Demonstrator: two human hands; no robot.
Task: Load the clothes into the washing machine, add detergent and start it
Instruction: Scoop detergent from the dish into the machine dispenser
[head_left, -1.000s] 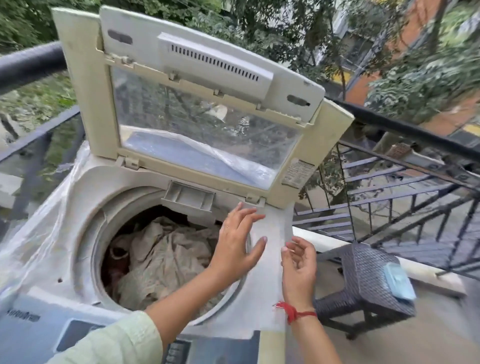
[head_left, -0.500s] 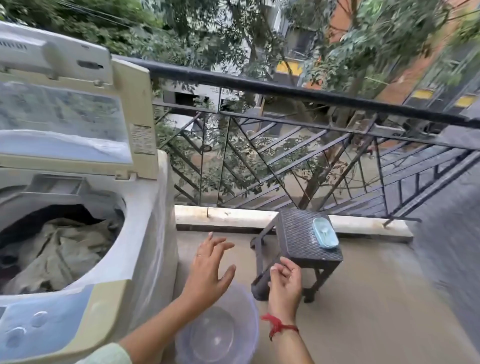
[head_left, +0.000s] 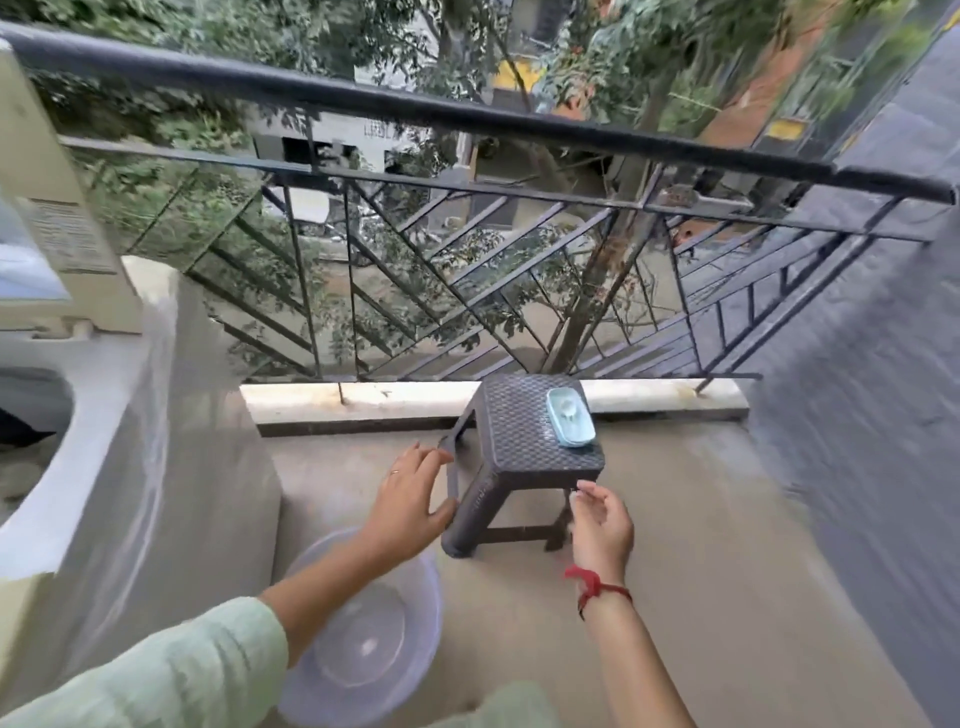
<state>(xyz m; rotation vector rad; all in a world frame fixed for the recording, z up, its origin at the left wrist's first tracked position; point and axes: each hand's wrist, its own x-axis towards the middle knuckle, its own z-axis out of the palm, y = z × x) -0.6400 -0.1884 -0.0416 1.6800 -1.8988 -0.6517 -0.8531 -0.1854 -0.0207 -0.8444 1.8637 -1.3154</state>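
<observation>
The white top-loading washing machine (head_left: 130, 415) fills the left edge with its lid up; only a sliver of its drum opening shows. A small light-blue container (head_left: 570, 424) lies on a dark woven stool (head_left: 524, 441) by the railing. My left hand (head_left: 410, 501) hovers with straight spread fingers just left of the stool's near corner and holds nothing. My right hand (head_left: 600, 522), with a red thread on the wrist, hangs below the stool's front edge, fingers loosely curled and empty. Both hands are apart from the blue container.
A clear plastic tub (head_left: 363, 639) sits on the concrete floor under my left forearm, next to the machine. A black metal railing (head_left: 467, 218) with a low ledge bounds the balcony ahead. A dark grey wall (head_left: 872, 395) closes the right side.
My view has swung right, from the drum full of clothes to the stool. Both hands have left the machine's rim and moved toward the stool.
</observation>
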